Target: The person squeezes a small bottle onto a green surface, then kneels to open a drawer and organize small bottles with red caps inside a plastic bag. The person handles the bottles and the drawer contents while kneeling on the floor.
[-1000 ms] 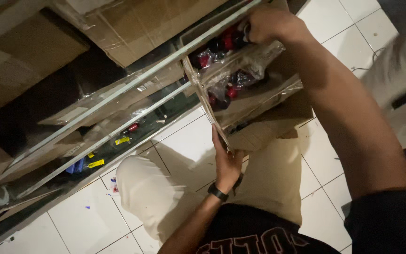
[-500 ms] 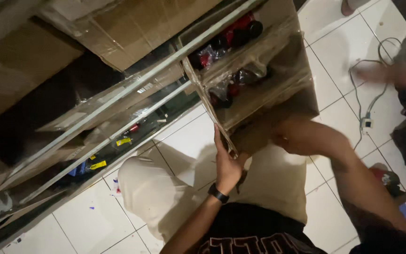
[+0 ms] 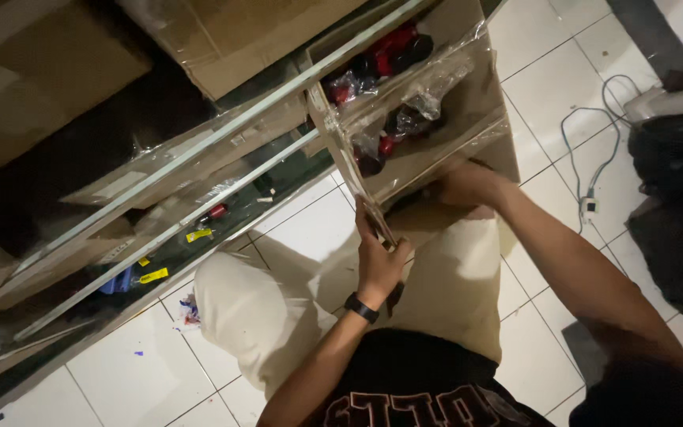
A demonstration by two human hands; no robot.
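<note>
Head view: white tiled floor (image 3: 132, 375), dim, flecked with blue paint near 8 o'clock. Glass shelf frame (image 3: 223, 178) slanting across, cardboard (image 3: 223, 35) stacked above at 12 o'clock. Left hand (image 3: 379, 257) at centre, grip closed around the edge of a glass panel (image 3: 353, 162). Right hand (image 3: 464, 183) just beside at 2 o'clock, pressed under the shelf box (image 3: 428, 134) holding bagged red and black items (image 3: 389, 51); grip hidden, cannot tell. White cable (image 3: 594, 162) and dark bag (image 3: 673, 166) at 3 o'clock.

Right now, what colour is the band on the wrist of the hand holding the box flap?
Black: the wristband shows best in the head view.
</note>
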